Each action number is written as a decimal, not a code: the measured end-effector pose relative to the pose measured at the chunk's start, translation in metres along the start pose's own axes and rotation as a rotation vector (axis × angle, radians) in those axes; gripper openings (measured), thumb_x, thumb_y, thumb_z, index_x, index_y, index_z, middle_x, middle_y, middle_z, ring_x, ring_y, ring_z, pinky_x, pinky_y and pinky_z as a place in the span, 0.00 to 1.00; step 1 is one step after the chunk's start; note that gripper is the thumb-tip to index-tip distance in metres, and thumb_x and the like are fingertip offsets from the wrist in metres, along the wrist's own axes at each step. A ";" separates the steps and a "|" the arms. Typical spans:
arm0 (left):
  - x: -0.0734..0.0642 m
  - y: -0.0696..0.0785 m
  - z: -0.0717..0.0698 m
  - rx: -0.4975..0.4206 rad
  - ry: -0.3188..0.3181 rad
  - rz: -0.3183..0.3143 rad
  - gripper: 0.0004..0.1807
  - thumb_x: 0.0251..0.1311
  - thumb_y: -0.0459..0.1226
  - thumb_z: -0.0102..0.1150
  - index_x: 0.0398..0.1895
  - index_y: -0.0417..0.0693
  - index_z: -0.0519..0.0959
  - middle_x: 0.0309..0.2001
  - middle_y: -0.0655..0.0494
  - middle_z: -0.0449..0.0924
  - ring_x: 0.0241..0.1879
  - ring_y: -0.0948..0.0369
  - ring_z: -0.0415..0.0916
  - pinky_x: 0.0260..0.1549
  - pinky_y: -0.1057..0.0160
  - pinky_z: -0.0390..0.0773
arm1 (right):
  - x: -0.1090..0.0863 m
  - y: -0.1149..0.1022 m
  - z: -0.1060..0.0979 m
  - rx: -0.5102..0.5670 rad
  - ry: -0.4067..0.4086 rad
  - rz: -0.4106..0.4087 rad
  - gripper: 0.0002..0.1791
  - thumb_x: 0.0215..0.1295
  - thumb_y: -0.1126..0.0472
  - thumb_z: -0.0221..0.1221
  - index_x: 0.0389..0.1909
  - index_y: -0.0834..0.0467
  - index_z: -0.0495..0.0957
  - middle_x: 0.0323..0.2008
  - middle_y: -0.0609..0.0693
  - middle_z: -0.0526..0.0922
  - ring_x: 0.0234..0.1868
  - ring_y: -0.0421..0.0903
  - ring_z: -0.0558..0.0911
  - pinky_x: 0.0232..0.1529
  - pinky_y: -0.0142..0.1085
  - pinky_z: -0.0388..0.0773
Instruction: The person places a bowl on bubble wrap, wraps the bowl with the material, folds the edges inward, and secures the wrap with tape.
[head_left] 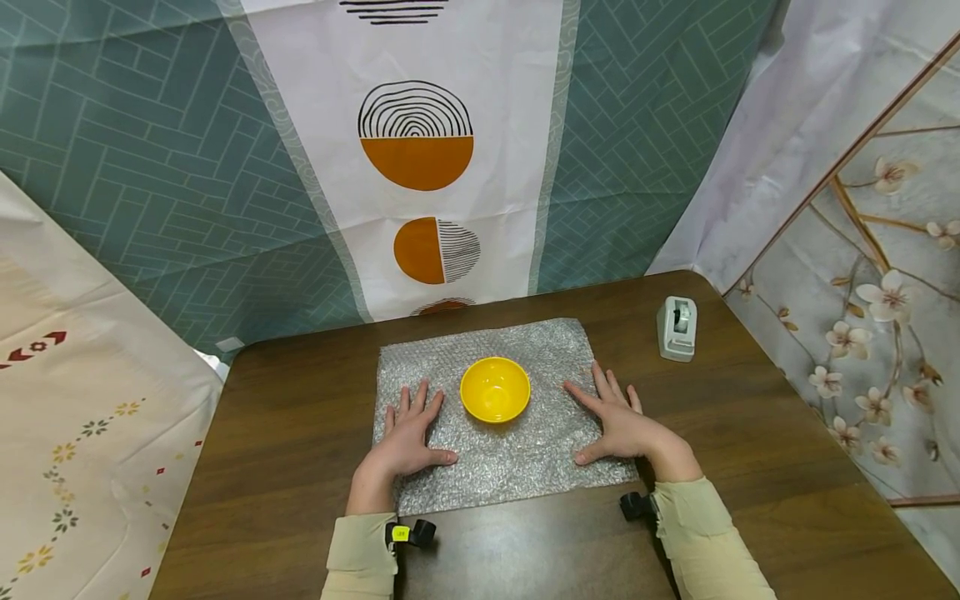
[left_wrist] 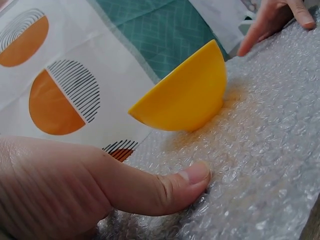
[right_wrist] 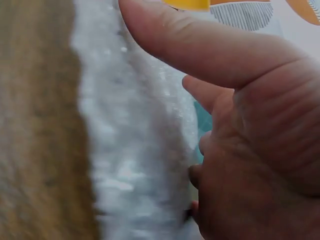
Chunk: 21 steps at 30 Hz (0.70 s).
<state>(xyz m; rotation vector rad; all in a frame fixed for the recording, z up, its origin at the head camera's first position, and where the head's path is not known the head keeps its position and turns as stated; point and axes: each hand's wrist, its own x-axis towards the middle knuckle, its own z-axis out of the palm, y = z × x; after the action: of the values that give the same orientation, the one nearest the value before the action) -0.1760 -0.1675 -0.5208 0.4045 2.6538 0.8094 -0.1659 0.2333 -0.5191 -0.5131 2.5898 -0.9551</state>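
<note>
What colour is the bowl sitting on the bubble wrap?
Plain bright yellow; the bowl shows best in the head view, inside and rim included.

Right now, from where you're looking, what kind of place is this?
Probably a small indoor work corner: there's a brown table with bubble wrap and a tape dispenser on it, and patterned cloths seem to hang around it.

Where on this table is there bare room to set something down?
The table shows bare wood left of the bubble wrap and left hand, in front of the wrap between the sleeves, and right of the right hand, nearer the person than the tape dispenser. Crowded: the wrap's middle, where the bowl sits between both hands.
</note>
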 end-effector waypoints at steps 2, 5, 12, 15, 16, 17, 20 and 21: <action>0.000 0.000 0.001 -0.001 0.000 -0.001 0.63 0.53 0.49 0.83 0.87 0.44 0.54 0.87 0.40 0.32 0.83 0.36 0.21 0.75 0.28 0.27 | -0.003 -0.004 -0.004 0.009 0.010 0.004 0.66 0.51 0.43 0.82 0.86 0.53 0.54 0.83 0.70 0.23 0.81 0.77 0.27 0.71 0.75 0.23; -0.001 0.000 0.001 -0.004 0.001 -0.003 0.63 0.53 0.49 0.84 0.87 0.44 0.55 0.87 0.40 0.32 0.83 0.36 0.21 0.75 0.28 0.27 | -0.006 -0.008 -0.010 0.008 0.033 0.017 0.62 0.57 0.45 0.80 0.87 0.52 0.54 0.83 0.70 0.23 0.81 0.78 0.30 0.72 0.78 0.34; -0.001 0.001 0.000 -0.016 0.003 -0.004 0.63 0.53 0.49 0.84 0.86 0.43 0.55 0.87 0.40 0.33 0.83 0.35 0.21 0.75 0.28 0.26 | -0.017 -0.017 -0.029 0.094 0.094 0.075 0.53 0.70 0.44 0.70 0.86 0.58 0.53 0.82 0.75 0.27 0.79 0.80 0.48 0.69 0.76 0.58; -0.001 0.001 0.001 -0.015 0.000 -0.008 0.63 0.52 0.49 0.84 0.86 0.44 0.55 0.87 0.40 0.33 0.83 0.36 0.21 0.75 0.28 0.26 | -0.021 -0.021 -0.035 0.091 0.114 0.105 0.52 0.74 0.41 0.66 0.86 0.59 0.52 0.82 0.77 0.29 0.78 0.80 0.54 0.69 0.76 0.59; 0.000 0.001 0.001 -0.014 -0.001 -0.010 0.63 0.53 0.49 0.84 0.86 0.44 0.55 0.87 0.40 0.32 0.83 0.36 0.21 0.75 0.28 0.26 | -0.022 -0.021 -0.036 0.094 0.114 0.113 0.51 0.75 0.40 0.65 0.86 0.59 0.52 0.82 0.77 0.30 0.77 0.80 0.56 0.69 0.76 0.60; 0.000 0.001 0.001 -0.013 0.000 -0.011 0.63 0.53 0.49 0.84 0.86 0.44 0.55 0.87 0.41 0.32 0.83 0.36 0.21 0.75 0.28 0.26 | -0.023 -0.021 -0.038 0.100 0.108 0.124 0.51 0.76 0.40 0.63 0.87 0.59 0.51 0.82 0.78 0.30 0.77 0.79 0.59 0.68 0.75 0.61; 0.000 0.001 0.001 -0.008 -0.001 -0.014 0.63 0.53 0.49 0.84 0.87 0.45 0.55 0.87 0.41 0.32 0.84 0.36 0.21 0.75 0.29 0.26 | -0.025 -0.021 -0.040 0.128 0.080 0.145 0.50 0.77 0.39 0.61 0.87 0.58 0.49 0.81 0.78 0.29 0.74 0.77 0.67 0.67 0.73 0.65; 0.000 0.001 0.001 -0.010 0.002 -0.011 0.63 0.52 0.49 0.84 0.86 0.44 0.55 0.87 0.40 0.33 0.83 0.36 0.21 0.75 0.28 0.26 | -0.025 -0.021 -0.041 0.139 0.070 0.150 0.50 0.78 0.39 0.61 0.87 0.58 0.49 0.81 0.78 0.29 0.73 0.76 0.68 0.67 0.72 0.66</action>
<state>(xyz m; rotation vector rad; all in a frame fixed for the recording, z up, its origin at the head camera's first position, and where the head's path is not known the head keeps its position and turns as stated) -0.1757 -0.1666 -0.5208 0.3859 2.6506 0.8199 -0.1565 0.2521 -0.4711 -0.2489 2.5563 -1.1087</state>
